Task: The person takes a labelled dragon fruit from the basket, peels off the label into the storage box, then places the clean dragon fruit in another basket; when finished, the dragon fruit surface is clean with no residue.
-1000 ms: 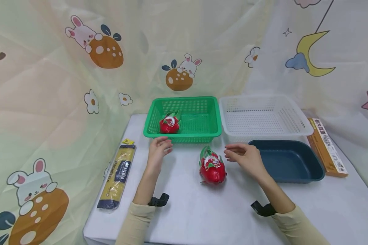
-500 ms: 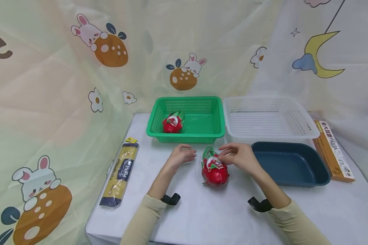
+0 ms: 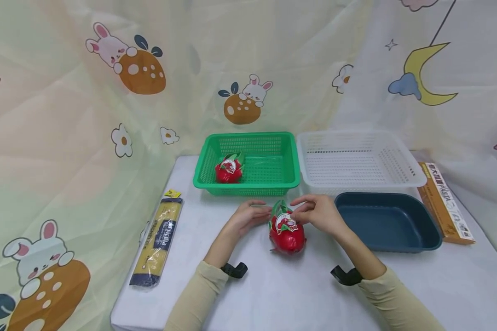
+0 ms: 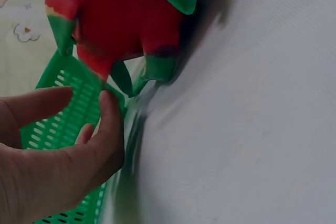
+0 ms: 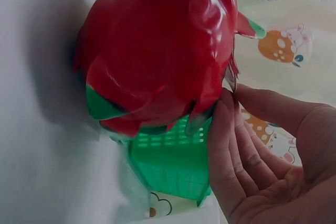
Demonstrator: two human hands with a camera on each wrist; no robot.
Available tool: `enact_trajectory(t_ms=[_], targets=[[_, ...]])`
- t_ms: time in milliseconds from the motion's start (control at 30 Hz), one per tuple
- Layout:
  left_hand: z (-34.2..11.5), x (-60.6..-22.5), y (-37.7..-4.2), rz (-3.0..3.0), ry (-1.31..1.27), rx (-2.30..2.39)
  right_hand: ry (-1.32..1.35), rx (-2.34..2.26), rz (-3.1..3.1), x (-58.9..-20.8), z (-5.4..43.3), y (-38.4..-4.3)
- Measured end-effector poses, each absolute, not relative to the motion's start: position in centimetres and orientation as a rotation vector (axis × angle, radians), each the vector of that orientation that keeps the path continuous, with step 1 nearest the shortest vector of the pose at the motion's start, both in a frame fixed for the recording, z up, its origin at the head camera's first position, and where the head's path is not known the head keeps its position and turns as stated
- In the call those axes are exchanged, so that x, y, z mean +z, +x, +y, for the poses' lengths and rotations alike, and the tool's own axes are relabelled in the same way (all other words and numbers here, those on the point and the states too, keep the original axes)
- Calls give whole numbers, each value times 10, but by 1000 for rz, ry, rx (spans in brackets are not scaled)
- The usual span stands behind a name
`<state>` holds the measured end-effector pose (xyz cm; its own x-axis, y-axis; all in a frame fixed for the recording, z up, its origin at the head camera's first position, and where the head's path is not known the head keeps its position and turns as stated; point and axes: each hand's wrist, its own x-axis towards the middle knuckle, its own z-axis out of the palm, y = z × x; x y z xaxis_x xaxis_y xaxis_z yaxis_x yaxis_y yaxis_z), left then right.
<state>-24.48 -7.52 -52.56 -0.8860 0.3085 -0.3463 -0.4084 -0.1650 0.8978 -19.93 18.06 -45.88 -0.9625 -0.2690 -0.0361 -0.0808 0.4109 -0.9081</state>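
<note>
A red dragon fruit [image 3: 287, 239] with green leaf tips and a round label [image 3: 286, 223] lies on the white table in front of the person. The left hand [image 3: 248, 217] is at its left side, fingertips at the green leaves; in the left wrist view thumb and forefinger are apart, the forefinger touching or almost touching a leaf tip. From the right, the right hand [image 3: 320, 215] reaches to the label, and in the right wrist view its thumb and forefinger pinch the label's edge. A second dragon fruit [image 3: 228, 170] lies in the green basket [image 3: 248, 191].
A white basket [image 3: 362, 187] stands beside the green one. In front of it is a dark blue tray [image 3: 387, 248], with a pasta box [image 3: 447, 202] on its right. A spaghetti packet [image 3: 159, 243] lies along the table's left side. A printed cloth hangs behind.
The left hand has moved right, from in front of the green basket to the dragon fruit. The right hand has come in from the right onto the label. The fruit lies where it was.
</note>
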Motion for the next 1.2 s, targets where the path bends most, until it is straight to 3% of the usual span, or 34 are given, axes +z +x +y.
enact_trajectory(t_ms=[833,1200], targets=[[-69,-510,-246,1689,-71,2156,-444,-1625,2194,-455,184,-193],[-70,-513,-244,1710,76,2141,-319,-1774,2071,-475,179,-194]])
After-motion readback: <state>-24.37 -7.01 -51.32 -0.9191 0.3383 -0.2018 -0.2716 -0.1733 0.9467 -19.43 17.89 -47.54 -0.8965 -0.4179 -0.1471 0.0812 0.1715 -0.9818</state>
